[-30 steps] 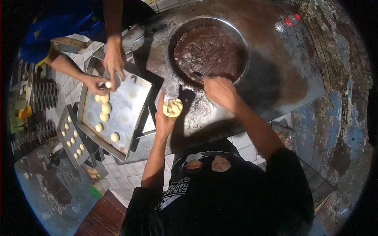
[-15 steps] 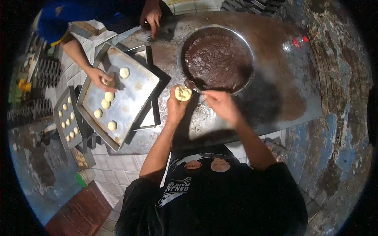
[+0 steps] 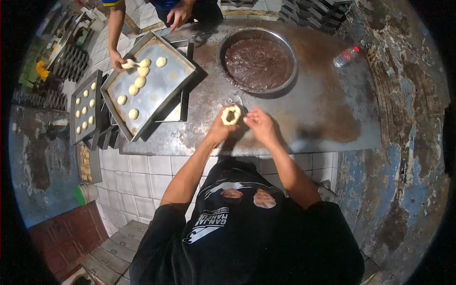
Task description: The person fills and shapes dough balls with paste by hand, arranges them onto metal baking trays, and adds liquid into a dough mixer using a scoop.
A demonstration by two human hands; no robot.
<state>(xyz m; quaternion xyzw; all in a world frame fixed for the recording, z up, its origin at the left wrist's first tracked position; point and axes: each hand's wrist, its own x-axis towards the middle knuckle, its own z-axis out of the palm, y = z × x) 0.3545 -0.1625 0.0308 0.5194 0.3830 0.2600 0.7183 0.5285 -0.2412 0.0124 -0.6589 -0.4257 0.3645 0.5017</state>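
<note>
Head: we see left hand (image 3: 219, 130), fingers curled round dough cup (image 3: 231, 115), mouth upward; right hand (image 3: 261, 124) pinching spoon (image 3: 239, 101), long axis forward.

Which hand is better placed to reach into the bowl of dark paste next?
Right, I'd judge. The right hand appears to hold the metal spoon, with the bowl just beyond it; the left hand is taken up cupping the open dough piece.
</note>
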